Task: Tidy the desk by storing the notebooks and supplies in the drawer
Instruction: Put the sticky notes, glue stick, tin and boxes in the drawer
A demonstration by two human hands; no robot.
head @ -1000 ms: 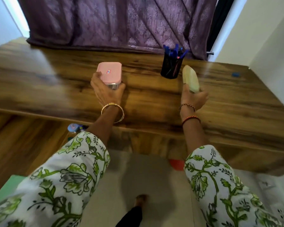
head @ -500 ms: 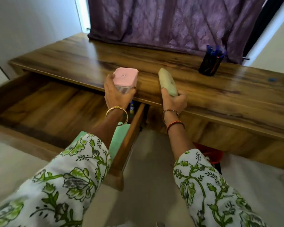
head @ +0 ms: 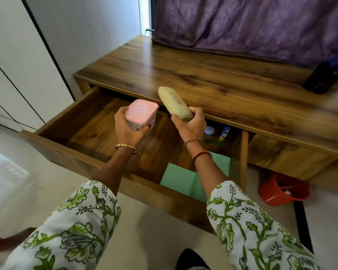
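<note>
**A:** Both hands are loaded. The left hand (head: 129, 128) has its fingers wrapped round the pink-lidded container (head: 141, 114), thumb on one side and fingertips on the other, holding it upright above the middle of the open drawer (head: 53, 121). The right hand (head: 189, 126) is curled round the lower end of the pale pencil pouch (head: 174, 103), which slants up and back so that its far end overlaps the front edge of the desk (head: 183, 71).

**B:** That overlap is my worry. If the pouch goes straight down from there, I think its top end could catch on the desk's front edge and twist out of a grip that only has its tail.

**A:** Agreed. Tilting it flatter first would help. And the container?

**B:** The clear body looks smooth, and the hold sits just under the lid. Set down at a tilt, it could tip on the drawer floor, and if the lid is loose whatever is inside would scatter. I cannot tell whether the lid is sealed.

**A:** The right end of the drawer is already taken: a green notebook (head: 181, 182) lies at the front right corner, with a small jar (head: 209, 131) and a yellow-and-blue tube (head: 224, 131) near the back right.

**B:** Then the pouch lowered on that side might knock the tube over. The bare left half is the safer landing.

**A:** The pen holder (head: 320, 78) is on the desk near the right edge, not yet stored.
</note>
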